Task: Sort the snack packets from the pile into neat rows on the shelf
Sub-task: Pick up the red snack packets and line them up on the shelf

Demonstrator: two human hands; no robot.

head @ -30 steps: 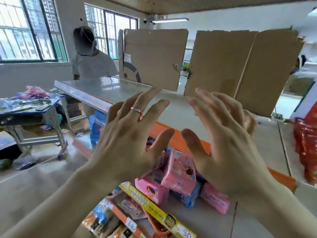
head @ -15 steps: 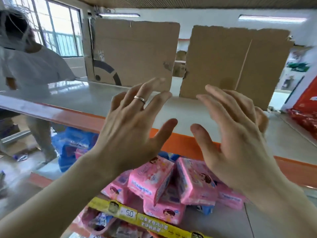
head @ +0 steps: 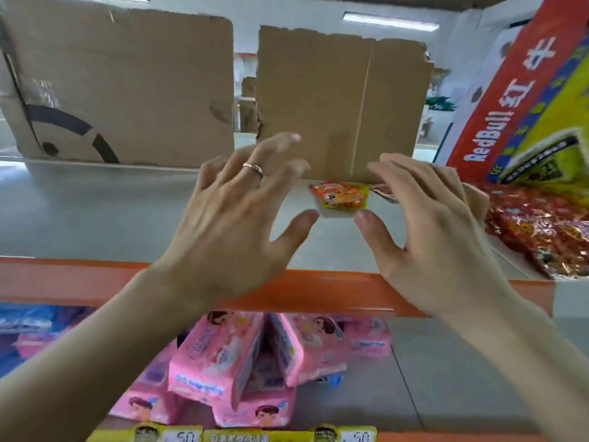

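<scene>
A small orange-and-yellow snack packet (head: 340,196) lies on the grey shelf top (head: 95,212), just in front of the cardboard. A second packet (head: 384,190) peeks out behind it, partly hidden by my right hand. My left hand (head: 236,212), with a ring, hovers spread just left of the packet. My right hand (head: 427,218) hovers spread just right of it. Neither hand holds anything; both thumbs point toward the packet. A pile of red foil snack packets (head: 541,228) lies at the shelf's right end.
Two cardboard sheets (head: 341,103) stand along the back of the shelf. A Red Bull carton (head: 522,100) leans at the right. The shelf has an orange front edge (head: 79,279). Pink packs (head: 223,362) fill the lower shelf, above yellow price labels (head: 255,435).
The view has swung right and closer to the shelf. Both hands have moved forward over the shelf top and now flank a snack packet that was not visible before.
</scene>
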